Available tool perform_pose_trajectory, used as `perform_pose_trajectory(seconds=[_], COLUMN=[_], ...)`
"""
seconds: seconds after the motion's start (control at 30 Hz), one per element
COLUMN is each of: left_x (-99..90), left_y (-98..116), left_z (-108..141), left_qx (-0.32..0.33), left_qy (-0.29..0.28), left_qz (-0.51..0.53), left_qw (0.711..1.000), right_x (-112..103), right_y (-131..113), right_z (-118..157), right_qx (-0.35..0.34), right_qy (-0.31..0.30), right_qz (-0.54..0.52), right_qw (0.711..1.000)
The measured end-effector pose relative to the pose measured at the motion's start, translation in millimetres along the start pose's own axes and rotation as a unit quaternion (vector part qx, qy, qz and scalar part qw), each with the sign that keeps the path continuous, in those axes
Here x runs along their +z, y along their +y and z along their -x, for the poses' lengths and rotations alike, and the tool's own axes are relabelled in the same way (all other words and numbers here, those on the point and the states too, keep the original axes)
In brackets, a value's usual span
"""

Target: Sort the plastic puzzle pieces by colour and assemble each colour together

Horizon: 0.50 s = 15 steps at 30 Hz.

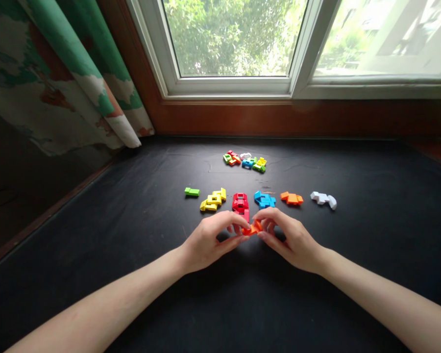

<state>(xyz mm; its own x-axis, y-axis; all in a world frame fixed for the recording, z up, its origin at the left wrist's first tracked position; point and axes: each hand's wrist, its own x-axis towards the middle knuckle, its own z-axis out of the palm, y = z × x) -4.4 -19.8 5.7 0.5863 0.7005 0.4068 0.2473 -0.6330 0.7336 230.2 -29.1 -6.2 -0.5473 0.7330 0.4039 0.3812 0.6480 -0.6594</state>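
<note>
In the head view, my left hand and my right hand meet near the middle of the black tabletop. Thumb and fingers of both hands are closed on a small orange plastic block. The block's left end looks redder, and I cannot tell whether that is a separate piece. Just beyond my fingertips lies a group of red blocks, partly covered by my left fingers. Blue blocks lie directly past my right hand. Yellow blocks are grouped beyond my left hand.
Farther left is a green block. To the right lie orange blocks and white blocks. A mixed-colour pile sits farther back. Beyond the black tabletop are a window and a patterned curtain.
</note>
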Motion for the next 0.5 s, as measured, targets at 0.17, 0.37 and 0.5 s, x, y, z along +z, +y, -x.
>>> perform_pose_trajectory(seconds=[0.17,0.37,0.5], left_x=[-0.2,-0.4,-0.8], left_y=[1.5,1.7,2.8], left_z=[-0.4,-1.2,-1.5], left_qx=[-0.006,0.000,0.000], left_qy=[-0.002,-0.001,-0.003], left_qz=[0.001,0.001,0.000], left_qw=[1.000,1.000,1.000], right_x=[-0.1,0.1,-0.3], right_y=[-0.4,-0.2,-0.8], right_z=[-0.7,-0.8,-1.0], right_qx=[0.000,0.001,0.001], right_qy=[-0.001,-0.001,-0.002], right_qz=[0.001,0.002,0.005], right_qw=[1.000,1.000,1.000])
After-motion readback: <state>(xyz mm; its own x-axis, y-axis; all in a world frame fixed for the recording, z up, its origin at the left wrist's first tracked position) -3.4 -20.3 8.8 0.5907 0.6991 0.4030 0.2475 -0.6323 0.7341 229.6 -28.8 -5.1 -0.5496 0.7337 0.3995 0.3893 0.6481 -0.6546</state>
